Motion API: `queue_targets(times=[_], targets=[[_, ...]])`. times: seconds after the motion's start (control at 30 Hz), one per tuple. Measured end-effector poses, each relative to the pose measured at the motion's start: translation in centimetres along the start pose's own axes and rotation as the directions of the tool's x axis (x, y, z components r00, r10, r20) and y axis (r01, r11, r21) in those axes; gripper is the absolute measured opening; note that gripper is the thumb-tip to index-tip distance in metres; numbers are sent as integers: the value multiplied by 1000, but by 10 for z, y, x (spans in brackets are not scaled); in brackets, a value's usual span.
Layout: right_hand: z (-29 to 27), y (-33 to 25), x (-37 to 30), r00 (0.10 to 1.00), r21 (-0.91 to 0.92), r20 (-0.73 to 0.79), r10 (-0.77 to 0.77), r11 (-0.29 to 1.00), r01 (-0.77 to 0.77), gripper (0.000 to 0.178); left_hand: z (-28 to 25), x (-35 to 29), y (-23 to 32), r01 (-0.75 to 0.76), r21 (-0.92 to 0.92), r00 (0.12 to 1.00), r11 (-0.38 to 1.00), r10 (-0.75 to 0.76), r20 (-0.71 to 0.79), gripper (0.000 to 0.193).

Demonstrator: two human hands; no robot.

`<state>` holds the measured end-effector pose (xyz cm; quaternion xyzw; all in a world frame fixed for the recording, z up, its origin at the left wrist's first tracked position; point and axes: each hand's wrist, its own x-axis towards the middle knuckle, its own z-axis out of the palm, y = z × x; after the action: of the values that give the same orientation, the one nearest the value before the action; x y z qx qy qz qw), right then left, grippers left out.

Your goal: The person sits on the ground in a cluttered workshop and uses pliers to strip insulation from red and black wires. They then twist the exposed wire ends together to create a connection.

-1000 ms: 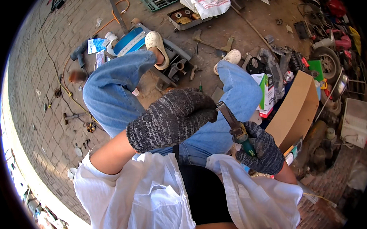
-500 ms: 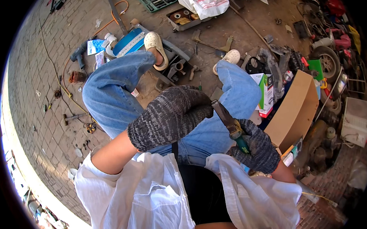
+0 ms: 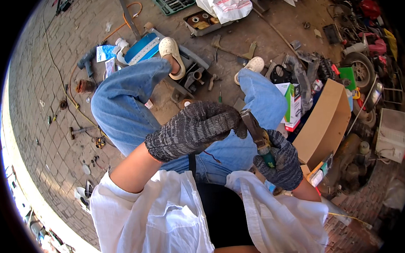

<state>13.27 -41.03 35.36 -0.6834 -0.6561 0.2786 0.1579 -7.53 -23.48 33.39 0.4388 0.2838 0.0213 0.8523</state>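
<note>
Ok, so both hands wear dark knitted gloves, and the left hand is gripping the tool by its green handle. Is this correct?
Not quite: in the head view, it is the right hand, not the left hand, that grips the tool by its green handle. Both hands do wear dark knitted gloves.

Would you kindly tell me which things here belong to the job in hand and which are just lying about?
In use:
green-handled tool, in the right hand, its tip by the left hand
knitted gloves, worn on both hands

Apparently lying about:
cardboard box
hammer
power drill
white bag
</note>
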Motion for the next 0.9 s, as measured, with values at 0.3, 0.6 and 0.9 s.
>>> queue_targets(times=[0.3,0.6,0.9], targets=[[18,-7,-12,956,592,182,230,751,-294,44,8,26,-32,-491,331,851,806,524,-14,38],[20,-15,-10,981,650,144,126,736,-190,44,30,16,-10,-633,414,714,655,700,-15,41],[17,-19,-12,989,601,134,56,790,-126,38,27,7,0,-654,672,582,346,798,155,35]])
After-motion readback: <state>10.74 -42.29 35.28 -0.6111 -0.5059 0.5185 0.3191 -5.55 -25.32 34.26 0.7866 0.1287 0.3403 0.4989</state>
